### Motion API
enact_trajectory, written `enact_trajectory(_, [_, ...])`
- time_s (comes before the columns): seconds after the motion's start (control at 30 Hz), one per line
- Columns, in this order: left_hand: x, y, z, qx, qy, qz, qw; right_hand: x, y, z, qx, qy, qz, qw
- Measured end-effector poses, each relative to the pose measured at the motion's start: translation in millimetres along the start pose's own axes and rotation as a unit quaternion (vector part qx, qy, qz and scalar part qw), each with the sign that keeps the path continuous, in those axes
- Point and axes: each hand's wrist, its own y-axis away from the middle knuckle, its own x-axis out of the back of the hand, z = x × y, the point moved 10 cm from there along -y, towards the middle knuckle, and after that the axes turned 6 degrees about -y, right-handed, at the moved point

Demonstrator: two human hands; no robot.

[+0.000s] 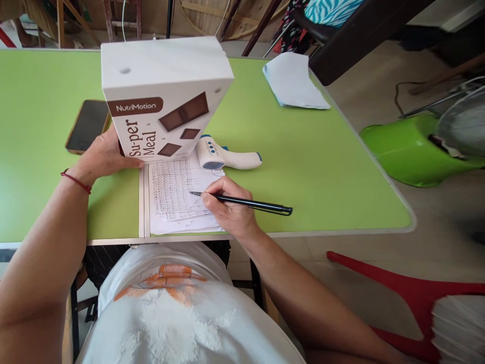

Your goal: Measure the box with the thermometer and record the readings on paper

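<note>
My left hand [108, 157] is closed around the lower left edge of a white NutriMotion "Su-per Meal" box [166, 65], which stands tilted over the table. Between the fingers of my right hand [231, 205] is a black pen [261, 205], its tip over a written sheet. The handwritten papers [172, 189] lie in a small stack at the table's near edge, partly covered by the box and my right hand. Just beyond my right hand rests a white and blue infrared thermometer [231, 157]. A dark phone in a brown case [86, 126] lies left of the box, partly hidden.
The green table [303, 167] has a metal-edged seam near the papers. A folded white paper or cloth [293, 81] lies at its far right. A green bin [409, 149] stands on the floor to the right, with a red plastic chair [405, 288] nearer me.
</note>
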Motion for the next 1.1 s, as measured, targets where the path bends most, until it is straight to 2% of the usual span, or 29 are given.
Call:
enact_trajectory(0.3, [-0.5,-1.3,3.2,-0.019,-0.013,-0.004,1.000,0.4,0.5,-0.9,0.012,-0.014,0.003,1.000])
enact_trajectory(0.77, [-1.0,3.8,8.5,0.013,-0.090,-0.024,0.996,1.9,-0.9,-4.7,0.049,-0.008,0.014,0.999])
enact_trajectory(1.1, [-1.3,4.5,9.2,0.027,-0.117,-0.034,0.992,3.3,-1.3,-3.9,0.040,0.005,0.018,0.999])
